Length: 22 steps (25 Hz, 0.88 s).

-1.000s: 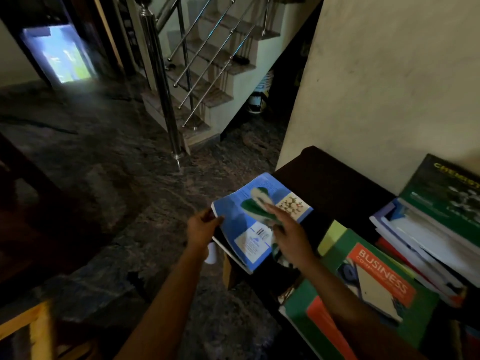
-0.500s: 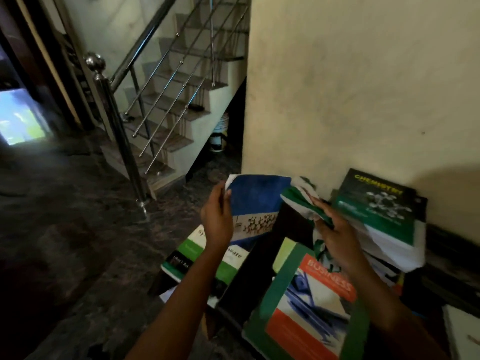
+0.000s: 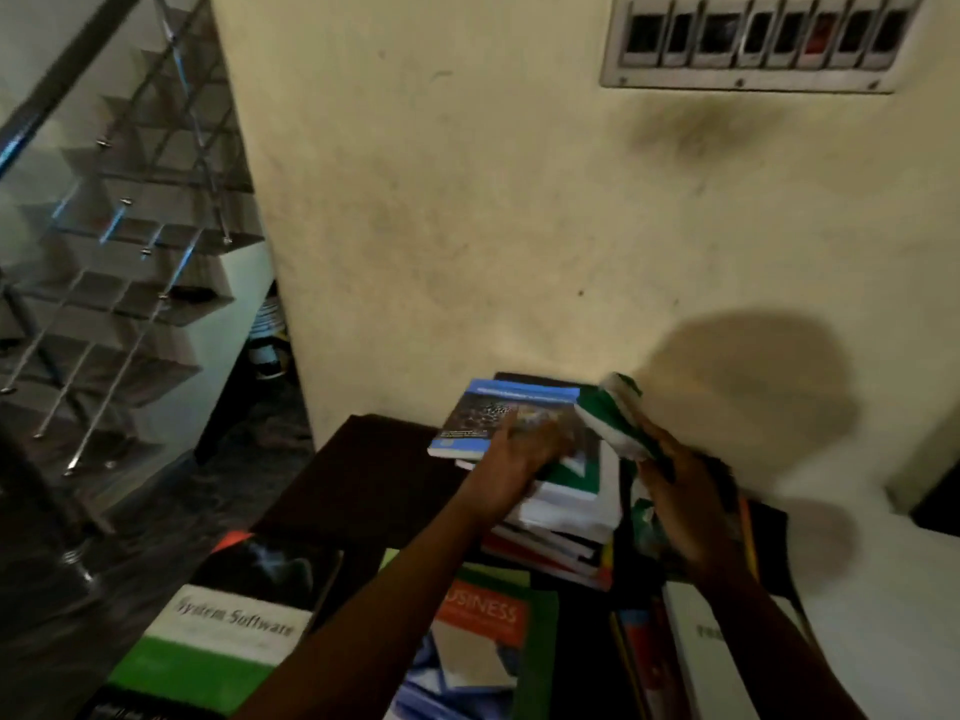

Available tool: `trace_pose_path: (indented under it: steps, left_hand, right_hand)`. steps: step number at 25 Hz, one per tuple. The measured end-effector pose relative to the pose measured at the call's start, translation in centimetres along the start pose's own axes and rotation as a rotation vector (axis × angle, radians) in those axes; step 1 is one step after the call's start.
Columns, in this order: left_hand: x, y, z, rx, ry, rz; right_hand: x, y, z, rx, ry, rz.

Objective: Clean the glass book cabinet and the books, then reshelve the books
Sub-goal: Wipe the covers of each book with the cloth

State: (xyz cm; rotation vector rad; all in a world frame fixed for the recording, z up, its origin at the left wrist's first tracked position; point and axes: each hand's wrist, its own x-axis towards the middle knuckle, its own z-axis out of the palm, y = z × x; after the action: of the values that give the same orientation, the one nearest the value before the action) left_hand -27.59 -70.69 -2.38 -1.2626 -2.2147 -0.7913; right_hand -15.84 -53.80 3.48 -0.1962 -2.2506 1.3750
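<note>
A blue book [image 3: 498, 415] lies on top of a tall stack of books [image 3: 563, 517] against the wall. My left hand [image 3: 511, 462] rests flat on the blue book with fingers extended. My right hand [image 3: 683, 498] grips a green and white cloth [image 3: 618, 415], held just right of the stack's top. A "System Software" book [image 3: 228, 631] and a green "Business" book [image 3: 483, 626] lie on the dark table [image 3: 358, 480] in front. The image is blurred by motion.
The cream wall [image 3: 493, 200] stands directly behind the stack, with a switch panel [image 3: 753, 39] high on it. A staircase with a steel railing [image 3: 114, 226] is at the left. More books [image 3: 701, 662] lie at the lower right.
My left hand carried the blue book from the table's left edge up onto the stack by the wall. My right hand lifted the cloth off the book and moved right.
</note>
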Motion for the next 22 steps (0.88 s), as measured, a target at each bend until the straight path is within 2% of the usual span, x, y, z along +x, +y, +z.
trace_pose_path:
  steps: [1, 4, 6, 8, 11, 16, 19, 21, 22]
  left_hand:
    - [-0.7, -0.2, 2.2, 0.064, -0.08, 0.072]
    - [-1.2, -0.3, 6.1, 0.101, -0.199, 0.122]
    - [-0.6, 0.0, 5.9, 0.106, -0.236, 0.095]
    - [-1.1, 0.2, 4.2, 0.021, -0.2, -0.027]
    - [-6.2, -0.1, -0.4, -0.227, 0.03, -0.458]
    - [-20.7, -1.3, -8.5, -0.049, 0.527, -1.206]
    - [-29.1, -1.2, -12.4, 0.02, 0.761, -1.528]
    - [-32.4, -1.1, -13.8, -0.132, 0.958, -1.651]
    - [-33.4, -1.2, -13.9, -0.194, 1.005, -1.708]
  right_hand:
    - [0.0, 0.9, -0.5, -0.009, 0.015, 0.025]
    - [0.0, 3.1, -0.8, -0.017, -0.009, 0.053]
    - [0.0, 3.4, -0.5, 0.04, -0.086, 0.058]
    - [0.0, 3.3, 0.7, 0.1, -0.169, 0.088]
    - [-0.7, 2.3, 3.8, 0.089, -0.276, 0.084]
    - [-3.2, -0.9, 11.7, 0.135, -0.508, 0.026]
    - [-4.8, -2.9, 17.9, 0.145, -0.636, 0.013]
    - [-6.0, -4.0, 22.6, 0.115, -0.733, -0.022]
    - [-6.4, -4.3, 24.9, 0.085, -0.772, -0.056]
